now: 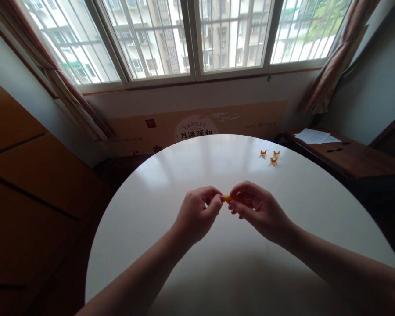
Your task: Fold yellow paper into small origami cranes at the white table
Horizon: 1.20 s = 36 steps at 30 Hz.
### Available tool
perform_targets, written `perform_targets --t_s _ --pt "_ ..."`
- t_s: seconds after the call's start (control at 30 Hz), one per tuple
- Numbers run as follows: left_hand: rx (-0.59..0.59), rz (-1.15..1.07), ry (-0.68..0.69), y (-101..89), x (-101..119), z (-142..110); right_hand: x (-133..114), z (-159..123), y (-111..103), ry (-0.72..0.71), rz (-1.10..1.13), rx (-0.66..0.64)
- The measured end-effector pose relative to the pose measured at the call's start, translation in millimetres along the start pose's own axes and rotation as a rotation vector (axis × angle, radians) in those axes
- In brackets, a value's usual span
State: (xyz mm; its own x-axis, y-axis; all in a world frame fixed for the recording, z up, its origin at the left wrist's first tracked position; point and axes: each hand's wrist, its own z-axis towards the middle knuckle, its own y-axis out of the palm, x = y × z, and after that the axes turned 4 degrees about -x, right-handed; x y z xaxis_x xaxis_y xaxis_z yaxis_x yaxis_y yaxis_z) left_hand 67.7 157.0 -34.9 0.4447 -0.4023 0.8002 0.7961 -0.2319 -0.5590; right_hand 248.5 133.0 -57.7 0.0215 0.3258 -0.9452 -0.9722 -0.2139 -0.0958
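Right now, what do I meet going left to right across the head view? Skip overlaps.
Cabinet → left hand → yellow piece → right hand → papers.

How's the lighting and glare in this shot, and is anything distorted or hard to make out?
In the head view, the window is bright and washed out, with glare on the far part of the table; same view, the left hand and right hand look dim, the cabinet sits in deep shade and leans, apparently from wide-angle distortion, and the orange piece they hold is partly covered.
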Motion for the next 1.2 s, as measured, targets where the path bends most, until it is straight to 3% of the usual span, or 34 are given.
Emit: perform_targets --t_s 0.33,0.63,0.83,1.1,1.2 --pt "-0.033 0.006 -0.014 2.7 -2.1 -0.8 4.1 -0.5 0.0 0.015 0.019 -0.015" --pt "-0.051 -0.055 0.006 -0.6 -3.6 0.1 9.9 3.9 -5.2 0.176 0.231 -0.051" --pt "0.018 0.085 0.077 -1.6 -2.8 1.0 9.6 5.6 -3.0 0.277 0.292 -0.042" --pt "0.022 0.128 0.127 -2.3 1.7 0.3 8.7 6.1 -3.6 0.232 0.208 -0.034" --pt "0.004 0.072 0.08 -0.3 0.1 0.8 8.3 6.4 -3.2 0.215 0.21 -0.043"
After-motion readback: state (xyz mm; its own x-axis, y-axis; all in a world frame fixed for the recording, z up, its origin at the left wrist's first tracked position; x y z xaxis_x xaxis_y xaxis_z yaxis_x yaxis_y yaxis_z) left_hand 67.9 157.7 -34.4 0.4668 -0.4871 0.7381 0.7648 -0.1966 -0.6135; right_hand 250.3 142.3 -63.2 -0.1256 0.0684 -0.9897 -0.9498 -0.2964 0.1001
